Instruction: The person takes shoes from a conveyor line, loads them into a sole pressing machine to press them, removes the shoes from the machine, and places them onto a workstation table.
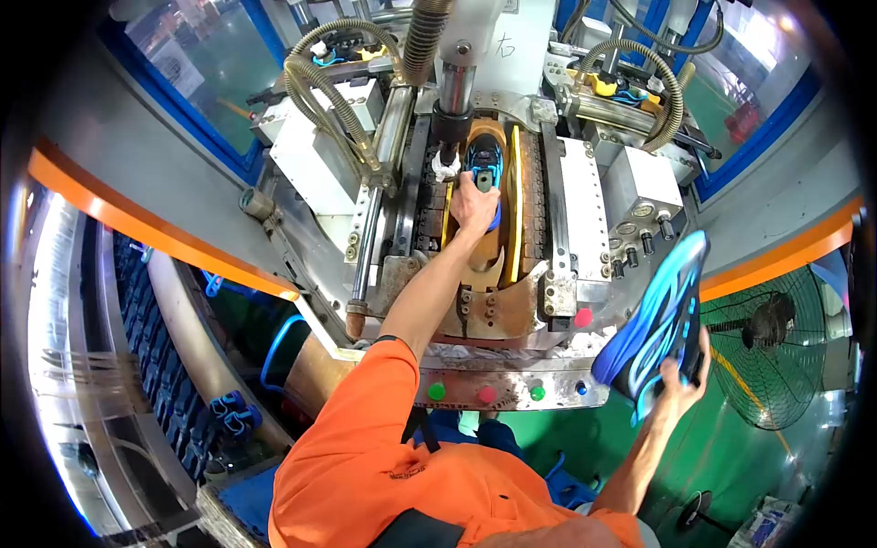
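In the machine's central bay lies a black and blue shoe (484, 153), toe pointing away from me. My left hand (477, 203) is closed on its heel and ankle part. Yellow-edged plates (516, 205) stand on either side of this shoe. At the right, outside the bay, my right hand (681, 384) is wrapped round another blue and black shoe (653, 320), held up at a tilt with its laces side partly showing. A vertical metal rod (454, 110) comes down just left of the first shoe's toe.
The front panel carries green (437, 392), red (487, 395) and blue buttons. Metal blocks with hoses (644, 196) flank the bay. An orange rail (155, 224) curves across the left, and a caged fan (767, 347) stands at the right. More shoes (236, 413) are at the lower left.
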The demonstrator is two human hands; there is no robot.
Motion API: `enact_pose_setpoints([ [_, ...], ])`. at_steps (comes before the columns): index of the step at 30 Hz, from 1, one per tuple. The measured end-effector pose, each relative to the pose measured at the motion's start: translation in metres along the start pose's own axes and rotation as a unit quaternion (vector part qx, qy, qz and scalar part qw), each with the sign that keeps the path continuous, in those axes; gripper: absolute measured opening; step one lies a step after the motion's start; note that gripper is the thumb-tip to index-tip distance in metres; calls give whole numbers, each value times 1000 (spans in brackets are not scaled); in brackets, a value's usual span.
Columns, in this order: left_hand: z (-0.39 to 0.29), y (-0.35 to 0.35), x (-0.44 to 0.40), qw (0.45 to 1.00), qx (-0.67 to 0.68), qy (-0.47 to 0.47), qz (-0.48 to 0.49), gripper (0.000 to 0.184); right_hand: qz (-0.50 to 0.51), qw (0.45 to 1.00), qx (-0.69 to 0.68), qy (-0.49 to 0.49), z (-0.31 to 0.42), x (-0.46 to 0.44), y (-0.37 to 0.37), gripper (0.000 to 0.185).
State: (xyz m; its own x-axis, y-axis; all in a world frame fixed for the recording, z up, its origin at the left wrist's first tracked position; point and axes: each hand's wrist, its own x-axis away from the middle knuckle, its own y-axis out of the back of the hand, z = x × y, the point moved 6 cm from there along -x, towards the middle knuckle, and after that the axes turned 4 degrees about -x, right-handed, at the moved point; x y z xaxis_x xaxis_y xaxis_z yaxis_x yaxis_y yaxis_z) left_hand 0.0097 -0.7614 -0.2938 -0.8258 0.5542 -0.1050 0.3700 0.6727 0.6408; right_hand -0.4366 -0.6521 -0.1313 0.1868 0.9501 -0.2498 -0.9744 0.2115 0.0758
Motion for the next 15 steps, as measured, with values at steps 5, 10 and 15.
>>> enact_pose_setpoints([
  [5,52,33,12,908,391,119,93,20,48,999,13,19,27,-88,-101,58],
  [10,50,172,121,790,509,293,176,26,259,918,296,-51,22,-159,-267,51],
  [15,85,317,189,830,461,273,152,37,296,865,403,-45,-80,-139,-410,69],
])
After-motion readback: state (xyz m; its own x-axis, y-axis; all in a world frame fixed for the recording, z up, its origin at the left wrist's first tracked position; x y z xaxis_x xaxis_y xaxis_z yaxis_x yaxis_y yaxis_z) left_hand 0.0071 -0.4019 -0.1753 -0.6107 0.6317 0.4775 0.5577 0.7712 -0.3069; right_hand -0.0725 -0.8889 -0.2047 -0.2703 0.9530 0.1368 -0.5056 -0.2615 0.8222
